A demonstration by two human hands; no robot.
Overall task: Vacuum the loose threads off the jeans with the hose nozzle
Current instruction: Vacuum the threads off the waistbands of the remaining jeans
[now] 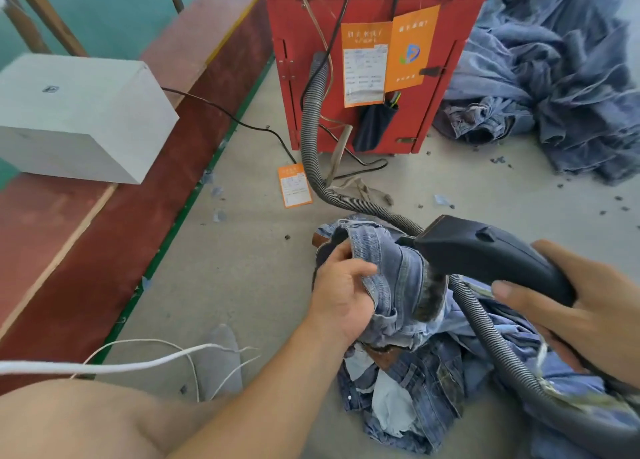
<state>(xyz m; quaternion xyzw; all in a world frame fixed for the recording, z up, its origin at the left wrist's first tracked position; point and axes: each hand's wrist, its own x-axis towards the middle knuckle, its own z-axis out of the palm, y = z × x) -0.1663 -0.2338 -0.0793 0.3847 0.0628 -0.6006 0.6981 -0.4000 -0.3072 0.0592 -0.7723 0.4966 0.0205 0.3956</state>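
A pair of light blue jeans (401, 278) lies bunched on the floor in front of me. My left hand (341, 294) grips a fold of the denim near the waistband and holds it up. My right hand (585, 306) grips the black handle of the vacuum nozzle (485, 250). The nozzle's brush end (431, 297) presses down on the raised denim just right of my left hand. A grey ribbed hose (313, 139) runs from the nozzle up to the red vacuum cabinet (374, 60), and a second stretch of hose (491, 337) passes under my right hand.
A large heap of blue jeans (554, 77) fills the back right. A white box (79, 119) sits on a red-brown platform (104, 233) at the left. Black cables, an orange tag (294, 184) and thread scraps lie on the grey floor. A white cord (121, 365) crosses my knee.
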